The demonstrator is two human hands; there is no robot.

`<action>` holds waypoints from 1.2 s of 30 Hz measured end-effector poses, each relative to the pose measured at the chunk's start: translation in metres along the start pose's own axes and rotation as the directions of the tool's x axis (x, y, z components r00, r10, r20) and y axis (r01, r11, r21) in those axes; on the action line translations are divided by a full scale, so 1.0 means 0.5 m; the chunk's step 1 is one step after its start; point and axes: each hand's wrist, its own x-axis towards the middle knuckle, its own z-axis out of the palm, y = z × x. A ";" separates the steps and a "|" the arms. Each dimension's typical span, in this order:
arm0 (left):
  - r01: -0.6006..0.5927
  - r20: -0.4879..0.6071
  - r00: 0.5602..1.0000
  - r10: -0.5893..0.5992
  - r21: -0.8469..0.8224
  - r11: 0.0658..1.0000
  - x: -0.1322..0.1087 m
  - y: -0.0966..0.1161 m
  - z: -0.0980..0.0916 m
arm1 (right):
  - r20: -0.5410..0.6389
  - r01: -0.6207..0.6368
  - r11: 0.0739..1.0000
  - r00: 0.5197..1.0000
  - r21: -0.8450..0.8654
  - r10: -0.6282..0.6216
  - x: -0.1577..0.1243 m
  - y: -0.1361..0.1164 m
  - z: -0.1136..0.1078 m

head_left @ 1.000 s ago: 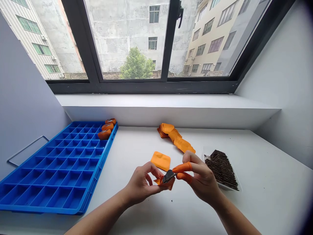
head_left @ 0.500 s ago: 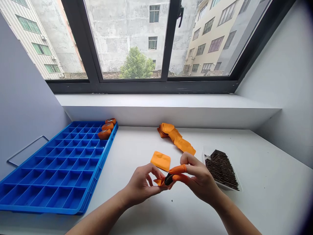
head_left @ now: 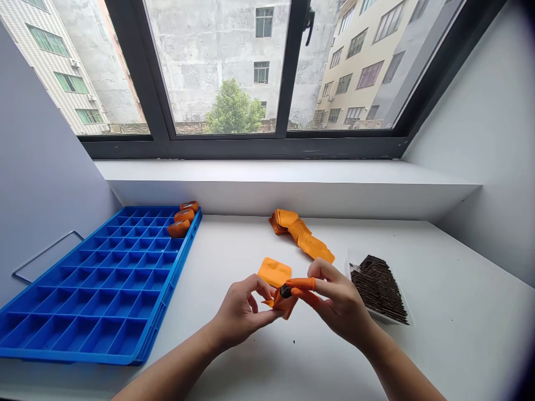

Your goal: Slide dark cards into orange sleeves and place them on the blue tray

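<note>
My left hand (head_left: 242,312) pinches a small orange pouch (head_left: 285,305), its mouth tipped toward my right. In my right hand (head_left: 336,292), the thumb and index finger wear orange finger cots. Those two fingers grip a thin dark piece (head_left: 286,291) at the pouch's mouth, the lower part hidden by the pouch. Just behind the hands a flat orange pouch (head_left: 275,272) lies on the table. To the right stands a white tray (head_left: 412,318) of thin dark brown pieces (head_left: 378,289) stacked on edge.
A fanned pile of orange pouches (head_left: 303,234) lies farther back. On the left is a blue compartment tray (head_left: 140,348) with orange bundles (head_left: 179,228) in its far right cells. A wire handle (head_left: 45,253) sticks out beside it. The window ledge (head_left: 292,171) bounds the back.
The dark piece sits deeper in the orange pouch, with less of it showing. The pouch has turned more upright, and my right fingers have shifted slightly left.
</note>
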 end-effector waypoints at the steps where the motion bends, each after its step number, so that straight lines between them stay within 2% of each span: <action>1: -0.005 0.005 1.000 0.005 -0.008 1.000 0.000 -0.002 -0.001 | 0.004 -0.003 1.000 1.000 0.006 0.003 -0.001 0.001 0.000; 12: -0.058 0.049 0.997 0.060 -0.041 0.997 0.001 -0.005 -0.006 | 0.046 -0.092 0.993 0.994 -0.070 0.095 -0.007 0.006 0.006; 18: -0.123 -0.012 0.992 0.122 -0.087 0.989 0.004 -0.013 -0.007 | -0.019 -0.187 0.981 0.982 -0.043 0.187 -0.005 0.004 -0.010; 21: -0.124 -0.050 0.992 0.120 -0.082 0.989 0.006 -0.017 -0.010 | 0.031 -0.261 0.965 0.965 -0.006 0.262 -0.002 -0.001 -0.009; 26: -0.133 -0.076 0.989 0.127 -0.080 0.988 0.007 -0.016 -0.013 | 0.134 -0.389 0.911 0.919 0.139 0.372 -0.002 -0.008 0.020; 30: -0.164 -0.073 0.984 0.160 -0.051 0.985 0.007 -0.017 -0.012 | 0.129 -0.465 0.852 0.885 0.241 0.447 -0.001 -0.013 0.039; 36: -0.219 -0.068 0.974 0.216 -0.032 0.975 0.008 -0.021 -0.012 | 0.129 -0.505 0.817 0.863 0.279 0.489 -0.003 -0.015 0.045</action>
